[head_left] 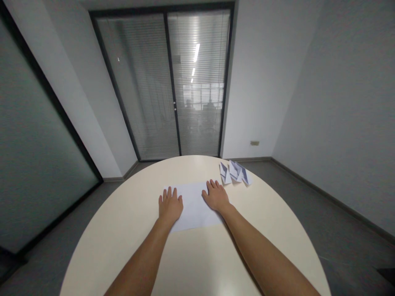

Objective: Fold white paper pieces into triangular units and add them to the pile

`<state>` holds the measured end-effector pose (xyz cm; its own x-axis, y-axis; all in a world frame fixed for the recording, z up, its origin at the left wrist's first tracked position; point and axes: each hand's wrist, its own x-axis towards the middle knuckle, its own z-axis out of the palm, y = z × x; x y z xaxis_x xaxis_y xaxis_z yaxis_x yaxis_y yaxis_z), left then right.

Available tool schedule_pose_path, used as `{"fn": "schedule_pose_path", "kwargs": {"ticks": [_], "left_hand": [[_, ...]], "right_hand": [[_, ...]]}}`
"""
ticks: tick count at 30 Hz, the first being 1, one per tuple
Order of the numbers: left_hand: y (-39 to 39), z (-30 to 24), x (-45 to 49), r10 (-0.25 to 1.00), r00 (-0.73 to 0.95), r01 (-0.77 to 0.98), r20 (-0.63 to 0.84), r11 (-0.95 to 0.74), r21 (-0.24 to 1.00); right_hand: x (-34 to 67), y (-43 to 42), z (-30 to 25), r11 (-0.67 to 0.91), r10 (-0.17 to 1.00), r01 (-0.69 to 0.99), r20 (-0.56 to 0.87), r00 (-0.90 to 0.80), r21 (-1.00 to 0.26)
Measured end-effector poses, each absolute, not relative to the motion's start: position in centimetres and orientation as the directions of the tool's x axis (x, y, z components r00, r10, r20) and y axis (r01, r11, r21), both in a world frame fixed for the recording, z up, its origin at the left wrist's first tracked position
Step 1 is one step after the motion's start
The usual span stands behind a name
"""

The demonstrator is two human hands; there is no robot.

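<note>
Two hands, both laid flat, palms down, on one sheet of white paper (pixel 193 207); item list follows.

Left hand (pixel 170 205): fingers stretched wide and pointing to the far edge of the surface; gripping nothing; palm and fingers press the left end of the sheet, the fingertips reaching its far left corner; bare forearm runs back to the near edge.

Right hand (pixel 217 196): likewise flat and spread, clasping nothing; it rests on the right end of the sheet, the fingertips at or just past its far edge; bare forearm crosses the sheet's near right corner and runs back to the near right edge of the surface.

Sheet of white paper: rectangular, lying flat, long side across the person's view; placed in the far half of the surface, roughly midway between its left and right edges; the bare middle strip shows between the two hands.

Folded paper pieces (pixel 235 172): small cluster of white pointed shapes, touching or overlapping one another; exact count cannot be told; near the far right edge of the surface, just beyond and right of the right hand, apart from the sheet.

Surface (pixel 123 238): round, cream, smooth, slightly glossy.

Beyond: glass doors with slatted blinds (pixel 168 82); grey floor (pixel 308 197); pale walls.
</note>
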<state>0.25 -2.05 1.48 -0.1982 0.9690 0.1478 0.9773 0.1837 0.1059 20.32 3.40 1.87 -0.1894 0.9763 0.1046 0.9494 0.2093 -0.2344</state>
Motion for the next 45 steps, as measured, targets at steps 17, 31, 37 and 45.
{"fn": "schedule_pose_path", "kwargs": {"ticks": [17, 31, 37, 45], "left_hand": [[-1.7, 2.5, 1.0, 0.991, -0.012, 0.991, 0.131, -0.007, 0.136], [-2.4, 1.9, 1.7, 0.987, 0.039, 0.986, 0.154, -0.063, 0.156], [-2.0, 2.3, 1.5, 0.987, 0.023, 0.987, 0.158, -0.047, 0.154], [-1.6, 1.5, -0.1, 0.992, -0.041, 0.992, 0.120, 0.026, 0.125]], "right_hand": [[18.1, 1.4, 2.9, 0.578, 0.808, 0.741, 0.111, -0.579, -0.342], [19.4, 1.9, 3.4, 0.439, 0.898, 0.845, 0.178, -0.402, -0.306], [18.0, 0.9, 3.5, 0.542, 0.836, 0.769, 0.129, -0.533, -0.338], [19.8, 2.8, 2.4, 0.335, 0.942, 0.894, 0.069, -0.329, -0.297]]}}
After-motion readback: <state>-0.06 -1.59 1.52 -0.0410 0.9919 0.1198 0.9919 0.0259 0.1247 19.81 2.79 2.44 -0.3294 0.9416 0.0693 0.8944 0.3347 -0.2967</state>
